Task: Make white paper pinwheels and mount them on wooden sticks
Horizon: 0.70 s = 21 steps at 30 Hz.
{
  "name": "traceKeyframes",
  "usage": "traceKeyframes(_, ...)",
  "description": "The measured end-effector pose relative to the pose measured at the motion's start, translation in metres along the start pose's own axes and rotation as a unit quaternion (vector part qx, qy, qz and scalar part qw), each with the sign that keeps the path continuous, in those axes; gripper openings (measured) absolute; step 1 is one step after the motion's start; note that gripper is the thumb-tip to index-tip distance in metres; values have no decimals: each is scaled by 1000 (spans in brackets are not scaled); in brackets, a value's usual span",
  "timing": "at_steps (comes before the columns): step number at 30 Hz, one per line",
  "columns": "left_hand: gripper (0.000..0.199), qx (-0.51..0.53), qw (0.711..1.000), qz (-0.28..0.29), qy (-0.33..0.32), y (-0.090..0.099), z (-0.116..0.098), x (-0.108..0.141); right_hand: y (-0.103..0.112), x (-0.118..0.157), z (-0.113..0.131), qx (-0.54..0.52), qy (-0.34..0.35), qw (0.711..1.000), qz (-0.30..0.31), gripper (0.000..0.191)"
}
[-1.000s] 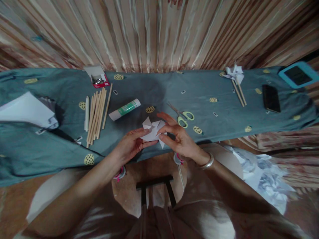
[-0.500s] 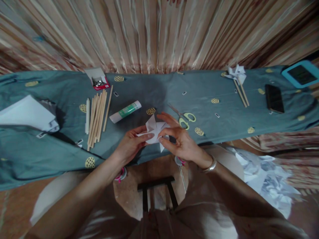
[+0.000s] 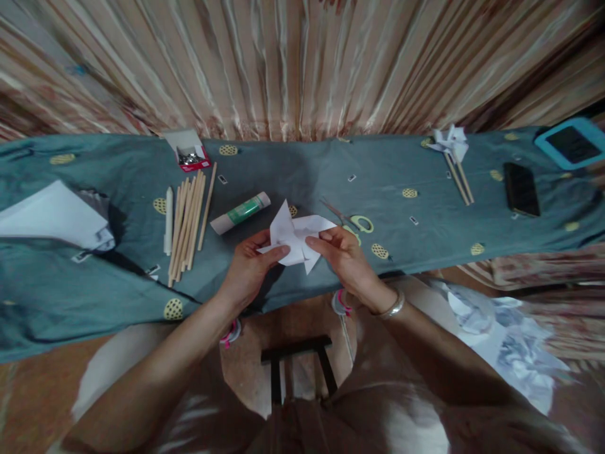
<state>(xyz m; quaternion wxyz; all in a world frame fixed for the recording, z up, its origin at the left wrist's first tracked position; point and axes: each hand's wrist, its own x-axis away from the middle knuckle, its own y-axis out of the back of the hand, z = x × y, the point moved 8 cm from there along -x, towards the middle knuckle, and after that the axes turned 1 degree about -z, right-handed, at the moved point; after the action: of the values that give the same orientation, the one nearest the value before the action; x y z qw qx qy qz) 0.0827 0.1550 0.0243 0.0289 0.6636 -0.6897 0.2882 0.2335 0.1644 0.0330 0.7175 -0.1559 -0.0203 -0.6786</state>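
Note:
A white paper pinwheel (image 3: 297, 234) with pointed blades is held between my two hands, over the near part of the cloth. My left hand (image 3: 250, 266) pinches its left side, thumb on top. On its right side my right hand (image 3: 344, 257), with a silver bangle at the wrist, grips the paper between thumb and fingers. Just beyond that hand lie scissors (image 3: 362, 224) with light green handles, partly covered by it. A green and white glue stick (image 3: 241, 213) rests beyond my left hand.
Several wooden sticks (image 3: 188, 221) lie left, below an open red box of metal pins (image 3: 191, 157). Folded white paper (image 3: 57, 214) is far left. At right are finished pinwheels on sticks (image 3: 451, 145), a phone (image 3: 520, 189) and a blue-framed tablet (image 3: 571, 144). Crumpled paper (image 3: 510, 347) is lower right.
My right hand has shifted from pinching the pinwheel's middle to gripping its right side. The paper now sits more open and flat, its blades more visible. My left hand keeps its hold.

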Motion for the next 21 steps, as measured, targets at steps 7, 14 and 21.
traceKeyframes(7, 50, 40, 996, 77, 8, -6, -13, 4, -1, -8, 4, 0, 10, 1000, 6, 52)
traceKeyframes(14, 25, -21, 997, 60, 45, 3, -8, -6, -8, -12, 3, 15, 21, 995, 94, 46)
traceKeyframes(21, 19, -102, 994, 20, 42, 9, 4, -15, -12, -14, -5, 43, 2, 988, 147, 51)
